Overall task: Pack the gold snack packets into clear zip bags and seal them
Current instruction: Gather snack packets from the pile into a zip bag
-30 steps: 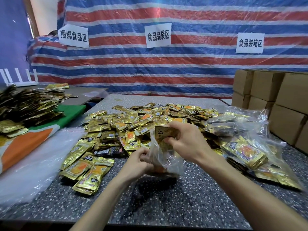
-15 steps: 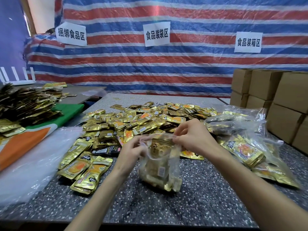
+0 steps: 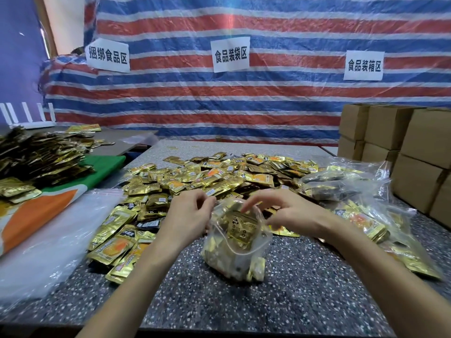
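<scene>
A clear zip bag stuffed with gold snack packets stands on the speckled table in front of me, its mouth gaping. My left hand pinches the left end of the bag's mouth. My right hand pinches the right side of the rim, fingers curled over the top packets. Behind the bag spreads a large loose heap of gold snack packets.
Filled clear bags lie to the right, with cardboard boxes stacked beyond them. A sheet of empty clear bags lies at left over an orange and green cloth. Another pile of packets sits far left.
The packet my right hand held above the bag has gone inside. Both hands have moved to the bag's mouth, and the bag now stands on the table.
</scene>
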Available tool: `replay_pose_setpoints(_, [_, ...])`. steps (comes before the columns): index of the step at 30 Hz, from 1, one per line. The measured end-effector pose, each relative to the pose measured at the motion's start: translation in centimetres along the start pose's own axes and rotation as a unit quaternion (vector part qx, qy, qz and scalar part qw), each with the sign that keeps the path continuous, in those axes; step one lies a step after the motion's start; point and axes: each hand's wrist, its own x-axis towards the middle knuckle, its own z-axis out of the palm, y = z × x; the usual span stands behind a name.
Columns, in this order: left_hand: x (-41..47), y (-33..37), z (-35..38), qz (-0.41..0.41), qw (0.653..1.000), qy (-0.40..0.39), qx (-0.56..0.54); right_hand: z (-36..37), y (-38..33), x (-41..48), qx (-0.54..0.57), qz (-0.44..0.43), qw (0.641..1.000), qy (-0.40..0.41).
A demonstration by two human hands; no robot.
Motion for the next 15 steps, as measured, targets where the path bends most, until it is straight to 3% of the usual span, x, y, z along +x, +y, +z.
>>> replay_pose_setpoints(3, [-0.2, -0.1, 0.2, 0.064, 0.993, 0.042, 0.088, 0.3, 0.5, -1.0, -0.174, 0.024, 0.979, -0.101])
replay_pose_setpoints(5, [-0.1, -0.1, 0.2, 0.085, 0.992, 0.044, 0.088, 0.8, 0.6, -1.1, -0.207, 0.014, 0.976, -0.066])
replay_pose_setpoints(7, [0.3, -0.1, -0.2, 0.093, 0.993, 0.045, 0.048, 0.7, 0.5, -1.4, -0.172, -0.026, 0.983, 0.05])
replay_pose_setpoints(10, [1.2, -0.1, -1.0, 0.111, 0.989, 0.098, -0.022, -0.5, 0.7, -1.4, -0.094, -0.092, 0.966, 0.223])
replay_pose_setpoints(12, [1.6, -0.1, -1.2, 0.109, 0.986, 0.108, -0.064, -0.8, 0.8, -1.2, -0.031, -0.103, 0.962, 0.253])
replay_pose_setpoints(15, [1.4, -0.4, -0.9, 0.068, 0.976, 0.052, -0.198, -0.5, 1.1, -0.8, 0.058, -0.106, 0.958, 0.261])
